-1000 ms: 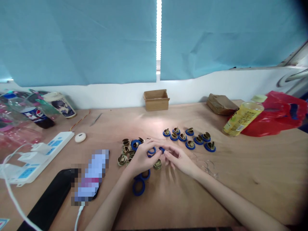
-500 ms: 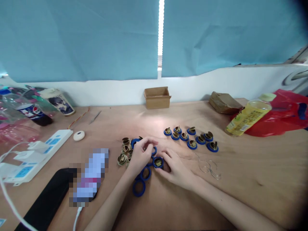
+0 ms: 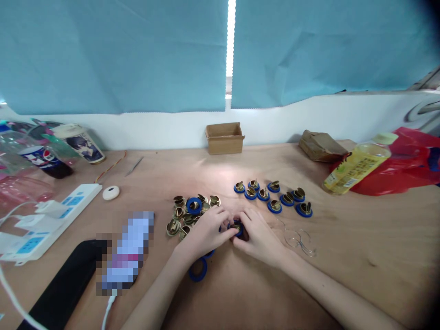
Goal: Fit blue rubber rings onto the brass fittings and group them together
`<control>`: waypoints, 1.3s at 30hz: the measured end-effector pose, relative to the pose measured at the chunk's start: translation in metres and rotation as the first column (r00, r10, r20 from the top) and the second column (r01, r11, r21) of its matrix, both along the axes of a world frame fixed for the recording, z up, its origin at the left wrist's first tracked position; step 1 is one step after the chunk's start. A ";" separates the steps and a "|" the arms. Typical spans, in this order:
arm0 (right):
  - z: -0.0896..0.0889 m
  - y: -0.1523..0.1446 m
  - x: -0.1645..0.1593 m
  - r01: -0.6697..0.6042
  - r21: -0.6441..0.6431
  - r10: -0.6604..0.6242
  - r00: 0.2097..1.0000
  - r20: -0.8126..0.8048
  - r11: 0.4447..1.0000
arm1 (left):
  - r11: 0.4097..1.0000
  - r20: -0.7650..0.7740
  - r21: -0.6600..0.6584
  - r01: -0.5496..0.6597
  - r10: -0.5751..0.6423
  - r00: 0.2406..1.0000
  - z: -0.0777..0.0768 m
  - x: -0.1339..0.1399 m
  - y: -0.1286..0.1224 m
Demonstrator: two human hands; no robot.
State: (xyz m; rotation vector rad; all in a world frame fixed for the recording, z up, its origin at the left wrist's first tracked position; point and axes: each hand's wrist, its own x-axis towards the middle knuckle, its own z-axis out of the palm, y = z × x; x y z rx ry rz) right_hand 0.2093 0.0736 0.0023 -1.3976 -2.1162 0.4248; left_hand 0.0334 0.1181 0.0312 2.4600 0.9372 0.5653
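Gripping a ringed clip (image 3: 237, 226) beside the brass pile (image 3: 188, 219) with a curled right hand (image 3: 256, 236), meeting its edge with a narrowed left hand (image 3: 209, 230) of uncertain hold; best braced level.

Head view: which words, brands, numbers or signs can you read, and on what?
No word reads clearly.
Cola bottle: round red, white and blue logo, apparently Pepsi; letters blurred.
Yellow bottle: print too small.
Red bag: blue mark, unreadable.
Phone: screen pixelated.
Cup: no readable text.

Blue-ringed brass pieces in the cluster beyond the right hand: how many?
9 blue-ringed brass pieces: three at the back, four across the middle, two in front. None seems hidden by the right hand.
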 end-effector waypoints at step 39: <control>0.011 0.005 0.020 -0.378 -0.279 -0.067 0.487 -0.871 0.883 | 0.830 0.442 -0.550 0.094 0.194 0.876 -0.007 0.012 0.001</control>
